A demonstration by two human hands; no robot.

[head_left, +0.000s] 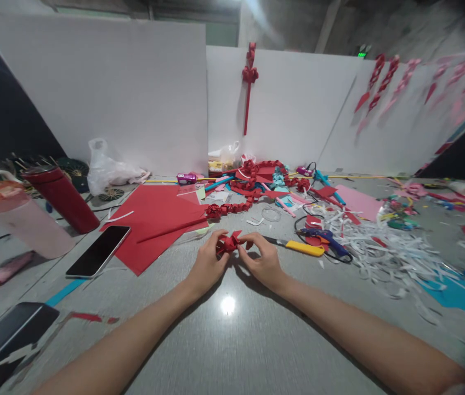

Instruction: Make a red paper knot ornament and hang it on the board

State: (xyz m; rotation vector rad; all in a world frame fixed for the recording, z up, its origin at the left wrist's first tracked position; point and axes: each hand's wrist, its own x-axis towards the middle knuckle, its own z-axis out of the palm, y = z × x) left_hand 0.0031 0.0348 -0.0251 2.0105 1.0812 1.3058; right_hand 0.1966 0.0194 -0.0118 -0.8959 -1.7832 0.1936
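A small folded red paper piece (228, 244) is held between both hands above the grey table. My left hand (209, 260) grips its left side with thumb and fingers. On the right side, the thumb and fingertips of my right hand (262, 261) pinch its edge. Just right of that hand lies a yellow utility knife (304, 248), with a blue glue gun (328, 241) beyond it. Behind the hands, a red paper chain (234, 208) curves back to a pile of paper. Large red paper sheets (146, 219) lie to the left.
At the left are a phone (98, 252), a red tumbler (66, 197), a pink cup (30, 219) and a dark device (14, 340). White paper strips (384, 258) are heaped at the right. Red paper decorations (250, 77) hang on the white partition (298, 109).
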